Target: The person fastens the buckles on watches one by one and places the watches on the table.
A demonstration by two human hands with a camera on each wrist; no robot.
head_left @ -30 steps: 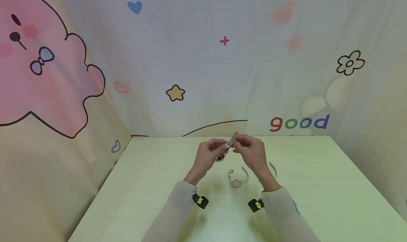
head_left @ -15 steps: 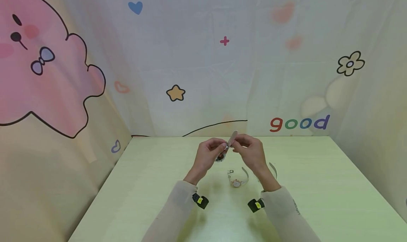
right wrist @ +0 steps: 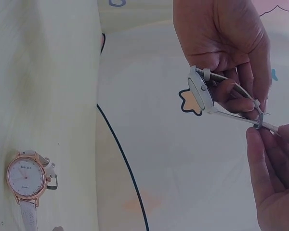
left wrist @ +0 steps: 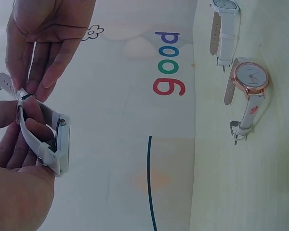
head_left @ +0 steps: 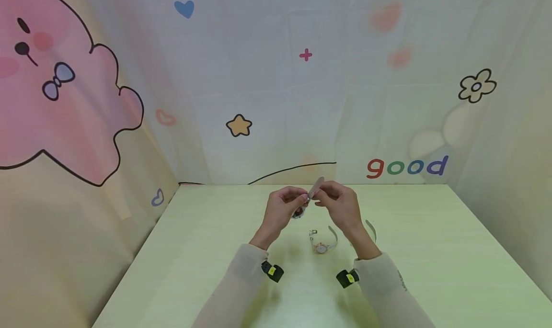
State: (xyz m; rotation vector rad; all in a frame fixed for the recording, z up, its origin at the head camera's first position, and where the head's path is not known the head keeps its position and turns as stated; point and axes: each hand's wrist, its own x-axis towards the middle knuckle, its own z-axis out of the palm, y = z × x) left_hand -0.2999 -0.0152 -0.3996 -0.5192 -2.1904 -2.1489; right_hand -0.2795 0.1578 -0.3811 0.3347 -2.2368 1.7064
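Note:
Both hands hold a white-strapped wristwatch (right wrist: 201, 91) up above the table, its strap looped through the buckle (right wrist: 260, 119). My left hand (head_left: 280, 212) grips the strap beside the buckle, with fingers inside the loop and the watch case hanging below them in the head view. My right hand (head_left: 343, 207) pinches the strap's free end (head_left: 316, 186), whose tip sticks up past the fingers. In the left wrist view the punched holes of that strap end (left wrist: 7, 83) show beyond the buckle.
A rose-gold watch (head_left: 321, 247) with a pale strap lies unfastened on the table (head_left: 207, 270) below the hands. To its right is another white watch (left wrist: 226, 29), partly hidden by my right wrist in the head view. A printed curtain (head_left: 267, 79) stands behind the table.
The strap's free end tilts slightly between the fingers of my right hand. Both hands otherwise keep almost the same place and grip.

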